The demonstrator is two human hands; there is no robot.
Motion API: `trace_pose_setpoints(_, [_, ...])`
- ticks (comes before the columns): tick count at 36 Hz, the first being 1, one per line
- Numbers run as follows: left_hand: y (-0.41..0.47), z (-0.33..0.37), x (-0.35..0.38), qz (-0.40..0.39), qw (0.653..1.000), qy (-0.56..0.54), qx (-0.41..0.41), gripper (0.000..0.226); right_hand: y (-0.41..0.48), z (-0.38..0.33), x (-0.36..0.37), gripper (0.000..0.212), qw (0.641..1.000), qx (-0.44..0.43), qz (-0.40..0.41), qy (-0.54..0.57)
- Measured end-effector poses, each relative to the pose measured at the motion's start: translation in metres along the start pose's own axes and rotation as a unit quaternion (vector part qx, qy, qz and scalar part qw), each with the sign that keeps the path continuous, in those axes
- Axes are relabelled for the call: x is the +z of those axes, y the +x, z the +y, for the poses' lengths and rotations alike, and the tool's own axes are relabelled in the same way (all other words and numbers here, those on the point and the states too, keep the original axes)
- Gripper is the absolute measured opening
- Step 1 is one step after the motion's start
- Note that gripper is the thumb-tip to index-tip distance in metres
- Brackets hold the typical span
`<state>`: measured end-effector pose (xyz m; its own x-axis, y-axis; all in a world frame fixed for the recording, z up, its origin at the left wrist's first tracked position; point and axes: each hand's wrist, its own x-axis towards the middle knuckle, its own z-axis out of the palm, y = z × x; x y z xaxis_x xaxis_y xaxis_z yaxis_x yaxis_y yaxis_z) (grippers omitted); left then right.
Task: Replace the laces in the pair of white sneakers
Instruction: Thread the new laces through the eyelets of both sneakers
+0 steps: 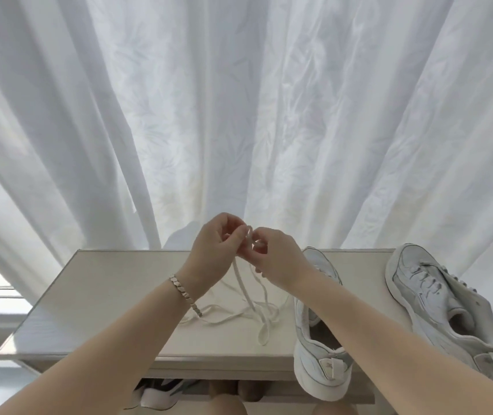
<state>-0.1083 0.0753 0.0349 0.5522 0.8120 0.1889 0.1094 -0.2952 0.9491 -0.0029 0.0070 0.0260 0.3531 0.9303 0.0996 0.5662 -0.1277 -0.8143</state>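
**Lace in hand, neither sneaker relaced yet**

Nearest, under the bench: another pair of shoes [155, 393] on the lower shelf, not part of this job.

On the bench top [104, 295], right side: near sneaker [320, 363], heel toward me, mouth open. My right forearm hides its eyelets, so I can't tell if it is laced. Beyond it, the far sneaker [427, 298] lies tipped on its side, lacing across its front.

Mid-bench: loose lace strands [233, 314] in a tangle.

Above the tangle: left hand [212, 244] and right hand [275, 256] close together, fingertips of both pinching one lace [249, 238]; its strands hang down to the tangle. Bracelet [184, 290] on left wrist.

Behind: white curtain [239, 100].

Judgement: early stage. I seem to be sorting the lace. All threading remains, and the far sneaker likely needs stripping.
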Motion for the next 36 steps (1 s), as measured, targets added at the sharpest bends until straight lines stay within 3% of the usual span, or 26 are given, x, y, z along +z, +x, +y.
trace_pose_setpoints(2, [0.005,-0.001,-0.007,0.019,1.0,-0.003,0.006,0.014,0.006,0.001,0.0,0.033,1.0,0.021,-0.01,-0.009])
trace_pose_setpoints(4, [0.01,-0.003,-0.015,0.032,0.999,0.009,0.011,0.014,0.01,0.0,-0.006,0.032,0.999,0.031,-0.003,-0.028])
trace_pose_setpoints(8, [0.012,-0.016,-0.026,0.018,0.992,0.113,0.045,0.009,0.011,-0.001,-0.029,0.036,0.997,0.067,0.031,0.032])
trace_pose_setpoints(11, [0.008,-0.032,-0.034,-0.017,0.972,0.217,0.085,0.008,0.005,0.004,-0.052,0.036,0.986,0.107,0.032,0.125])
trace_pose_setpoints(13, [0.007,-0.043,-0.038,-0.023,0.952,0.29,0.099,0.011,0.002,0.007,-0.068,0.036,0.957,0.133,0.07,0.248])
trace_pose_setpoints(16, [0.01,-0.064,-0.05,-0.019,0.889,0.452,0.077,0.022,-0.004,0.011,-0.097,0.037,0.911,0.14,0.199,0.334])
trace_pose_setpoints(19, [0.012,-0.082,-0.068,-0.036,0.79,0.606,0.093,0.017,-0.014,0.02,-0.125,0.039,0.915,0.093,0.328,0.215])
trace_pose_setpoints(20, [0.012,-0.088,-0.073,-0.051,0.764,0.636,0.101,0.035,-0.018,0.024,-0.131,0.041,0.92,0.078,0.348,0.164])
trace_pose_setpoints(21, [0.012,-0.094,-0.078,-0.047,0.734,0.67,0.1,0.049,-0.022,0.028,-0.135,0.041,0.924,0.068,0.358,0.115])
trace_pose_setpoints(22, [0.012,-0.098,-0.081,-0.077,0.703,0.705,0.055,0.046,-0.025,0.032,-0.138,0.04,0.927,0.064,0.362,0.069])
trace_pose_setpoints(24, [0.01,-0.099,-0.078,-0.09,0.647,0.757,-0.009,0.012,-0.03,0.038,-0.14,0.039,0.936,0.058,0.348,0.01])
trace_pose_setpoints(26, [0.01,-0.1,-0.073,-0.092,0.632,0.769,-0.037,0.023,-0.032,0.043,-0.137,0.039,0.948,0.056,0.314,-0.015])
trace_pose_setpoints(28, [0.007,-0.096,-0.06,-0.084,0.645,0.758,-0.043,0.03,-0.032,0.045,-0.133,0.038,0.958,0.057,0.282,-0.017])
trace_pose_setpoints(30, [0.005,-0.09,-0.041,-0.073,0.687,0.721,-0.047,0.031,-0.031,0.042,-0.128,0.033,0.964,0.056,0.258,0.022])
trace_pose_setpoints(34, [-0.002,-0.075,-0.001,-0.108,0.889,0.445,-0.01,0.044,-0.029,0.028,-0.118,0.04,0.971,0.04,0.22,0.084])
trace_pose_setpoints(36, [-0.008,-0.067,0.021,-0.173,0.937,0.303,-0.018,0.048,-0.029,0.021,-0.112,0.044,0.974,0.028,0.202,0.1])
